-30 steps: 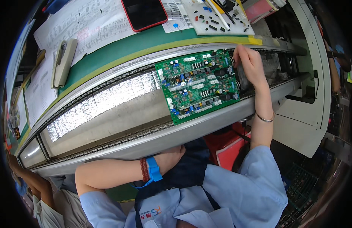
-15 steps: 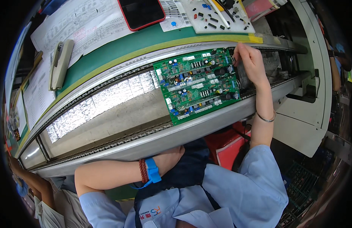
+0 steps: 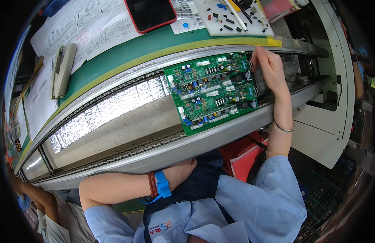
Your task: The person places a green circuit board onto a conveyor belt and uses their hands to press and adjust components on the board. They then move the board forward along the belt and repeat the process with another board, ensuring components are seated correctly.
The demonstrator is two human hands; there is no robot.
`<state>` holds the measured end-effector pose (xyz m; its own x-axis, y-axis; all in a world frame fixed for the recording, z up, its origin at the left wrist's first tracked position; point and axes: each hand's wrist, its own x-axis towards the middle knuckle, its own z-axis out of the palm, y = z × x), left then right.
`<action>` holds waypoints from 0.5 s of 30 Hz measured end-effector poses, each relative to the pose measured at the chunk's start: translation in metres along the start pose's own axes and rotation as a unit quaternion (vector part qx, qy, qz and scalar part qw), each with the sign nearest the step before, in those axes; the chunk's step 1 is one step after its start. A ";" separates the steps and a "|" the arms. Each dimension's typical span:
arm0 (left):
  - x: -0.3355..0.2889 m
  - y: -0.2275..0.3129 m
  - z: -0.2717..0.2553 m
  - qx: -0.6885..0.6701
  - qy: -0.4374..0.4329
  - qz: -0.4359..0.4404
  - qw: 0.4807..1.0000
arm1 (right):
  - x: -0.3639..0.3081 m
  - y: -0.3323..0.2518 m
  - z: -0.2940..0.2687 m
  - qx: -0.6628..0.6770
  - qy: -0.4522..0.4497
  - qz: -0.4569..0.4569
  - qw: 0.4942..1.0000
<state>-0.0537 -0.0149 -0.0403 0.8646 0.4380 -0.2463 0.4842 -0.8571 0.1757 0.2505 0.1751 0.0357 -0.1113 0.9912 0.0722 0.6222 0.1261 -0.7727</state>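
A green circuit board (image 3: pixel 211 91), crowded with capacitors, white connectors and small parts, spans the two rails of a conveyor. At the board's far right corner is my right hand (image 3: pixel 270 69), its fingers curled together beside a coil-like part at the edge. What the fingertips hold, if anything, is hidden. My left hand (image 3: pixel 181 170) rests near my waist, just below the near rail; its fingers are turned out of sight. A blue wrist strap (image 3: pixel 163 184) sits on that wrist.
Beyond the far rail lie a red-edged phone (image 3: pixel 151 14), paper drawings (image 3: pixel 90 28), a beige handset-like object (image 3: pixel 63 71) and a white foam sheet (image 3: pixel 213 28) with loose electronic parts. A pale machine housing (image 3: pixel 329 133) stands at the right. Another person's arm (image 3: pixel 40 196) shows at lower left.
The view has shifted very slightly. Both hands and the circuit board stay essentially where they were.
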 end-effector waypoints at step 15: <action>0.001 -0.005 -0.012 0.053 0.002 0.034 0.998 | 0.000 0.003 -0.001 0.001 -0.003 -0.006 1.000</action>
<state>-0.0538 -0.0068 -0.0305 0.8959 0.3783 -0.2329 0.4071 -0.9090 0.0894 0.2536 0.1755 0.0340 -0.1244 0.9892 0.0778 0.6199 0.1387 -0.7724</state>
